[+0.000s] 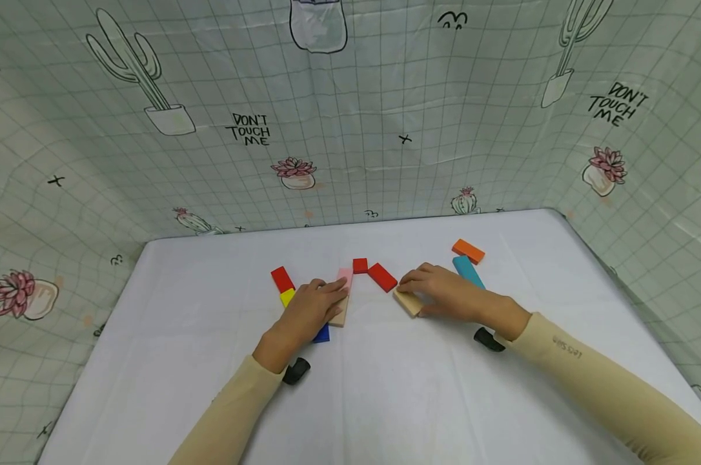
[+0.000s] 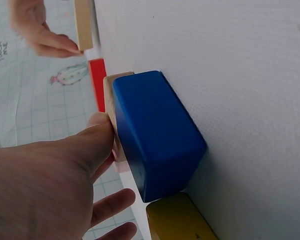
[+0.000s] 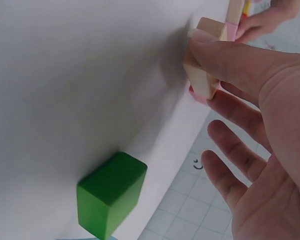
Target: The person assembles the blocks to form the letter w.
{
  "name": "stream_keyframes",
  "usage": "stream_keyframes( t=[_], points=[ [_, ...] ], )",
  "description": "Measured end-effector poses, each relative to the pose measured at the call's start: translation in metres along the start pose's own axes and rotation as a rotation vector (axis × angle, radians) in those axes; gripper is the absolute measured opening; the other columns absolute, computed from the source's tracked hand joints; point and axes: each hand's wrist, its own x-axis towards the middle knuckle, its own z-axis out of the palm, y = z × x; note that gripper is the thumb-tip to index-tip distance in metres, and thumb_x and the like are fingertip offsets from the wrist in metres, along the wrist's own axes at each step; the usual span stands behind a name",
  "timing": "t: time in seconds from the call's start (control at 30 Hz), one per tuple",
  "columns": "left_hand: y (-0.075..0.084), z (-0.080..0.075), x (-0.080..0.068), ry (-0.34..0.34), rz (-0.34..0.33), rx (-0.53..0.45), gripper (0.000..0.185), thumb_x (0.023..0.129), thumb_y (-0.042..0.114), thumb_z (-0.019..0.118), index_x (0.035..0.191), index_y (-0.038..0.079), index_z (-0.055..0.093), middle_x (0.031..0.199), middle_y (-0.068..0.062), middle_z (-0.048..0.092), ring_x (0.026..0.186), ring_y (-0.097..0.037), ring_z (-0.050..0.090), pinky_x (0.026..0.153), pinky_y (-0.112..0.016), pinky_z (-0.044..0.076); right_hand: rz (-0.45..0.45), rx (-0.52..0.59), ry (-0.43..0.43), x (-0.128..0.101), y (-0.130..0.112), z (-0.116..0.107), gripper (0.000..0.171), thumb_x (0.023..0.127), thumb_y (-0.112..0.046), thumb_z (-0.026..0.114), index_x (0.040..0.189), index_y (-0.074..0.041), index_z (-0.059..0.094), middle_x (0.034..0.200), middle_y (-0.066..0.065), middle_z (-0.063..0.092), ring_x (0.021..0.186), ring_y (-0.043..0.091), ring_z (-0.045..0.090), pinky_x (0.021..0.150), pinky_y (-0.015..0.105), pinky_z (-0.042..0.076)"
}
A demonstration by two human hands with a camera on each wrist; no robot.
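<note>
Near the middle of the table, my left hand (image 1: 310,313) pinches a plain wooden block (image 1: 339,315), thumb on its near side in the left wrist view. A pink block (image 1: 345,276) adjoins its far end, under the fingertips. Beside that thumb stands a blue block (image 2: 155,115), with a yellow block (image 2: 177,220) at its end. To the right, my right hand (image 1: 446,294) holds another plain wooden block (image 3: 205,60) between thumb and fingers, the other fingers spread. A red rectangular block (image 1: 382,277) lies just beyond it, and a small red block (image 1: 359,265) adjoins that one.
Another red block (image 1: 282,279) touches the yellow one at left. A light-blue block (image 1: 468,271) and an orange block (image 1: 468,250) lie beyond the right forearm. The right wrist view shows a green block (image 3: 115,190). A patterned curtain (image 1: 350,116) borders the white table (image 1: 374,394).
</note>
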Motion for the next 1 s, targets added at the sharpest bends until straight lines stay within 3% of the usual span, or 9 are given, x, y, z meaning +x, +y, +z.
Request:
stream_keyframes(
  t=[1.0],
  points=[
    [-0.002,0.001,0.001,-0.004,-0.009,-0.030,0.049,0.104,0.022,0.069,0.150,0.010,0.061,0.160,-0.005,0.053,0.138,-0.036,0.055,0.116,-0.053,0.045,-0.086,-0.093,0.055,0.003,0.003,0.013,0.053,0.082,-0.007,0.091,0.132,-0.003,0.072,0.131,0.011,0.070,0.123,0.032,0.062,0.103,0.046,0.056]
  ],
)
